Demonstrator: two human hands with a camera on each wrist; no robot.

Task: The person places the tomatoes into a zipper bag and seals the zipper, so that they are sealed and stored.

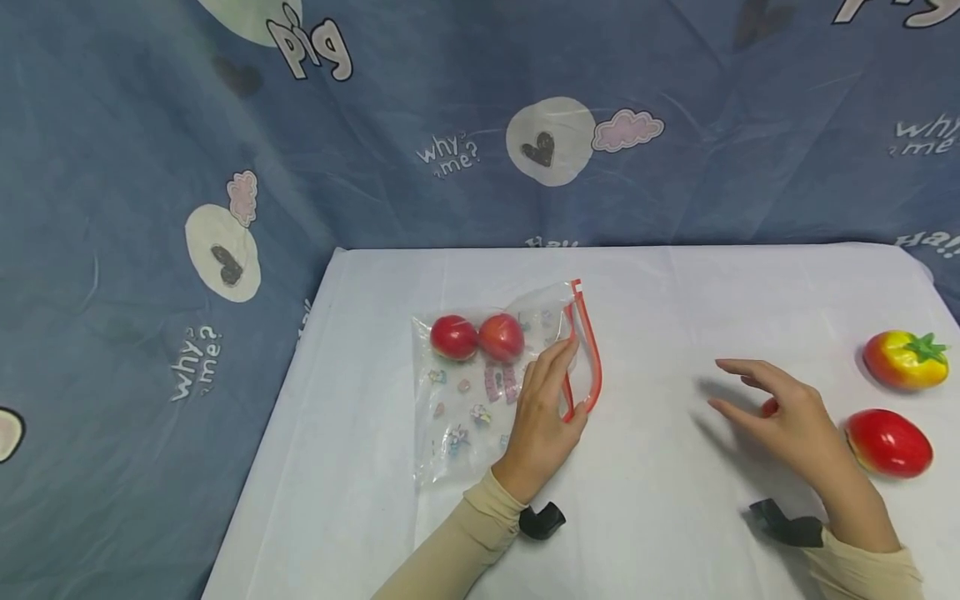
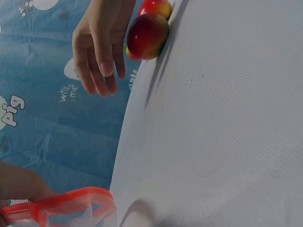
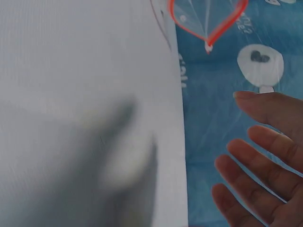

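Somebody's left hand (image 1: 542, 417), just right of the middle of the frame, pinches a clear bag (image 1: 442, 450) by its mouth, with the thumb low down and the fingers higher up. Over at the right of the frame, the right hand (image 1: 802, 433) has its thumb and fingers spread apart, with nothing between them, above the white counter (image 1: 637, 500). It looks about half done to me: two fruits are already in the bag, and two are out on the counter. Inside the bag, up near its top side, one round red fruit (image 1: 453, 337) sits just beside a second round red fruit (image 1: 502, 337); I can't tell if they touch. Little pictures are printed on the bag, and there seems to be lots of room left in its lower part. Its mouth has a red edge (image 1: 597, 371), faces right and gapes a bit. Out at the far right of the frame, a yellow and red fruit with a green top (image 1: 900, 360) lies above a smooth red fruit (image 1: 892, 443), near it but apart. That lower one is close to the right wrist, and no fingers hold it.
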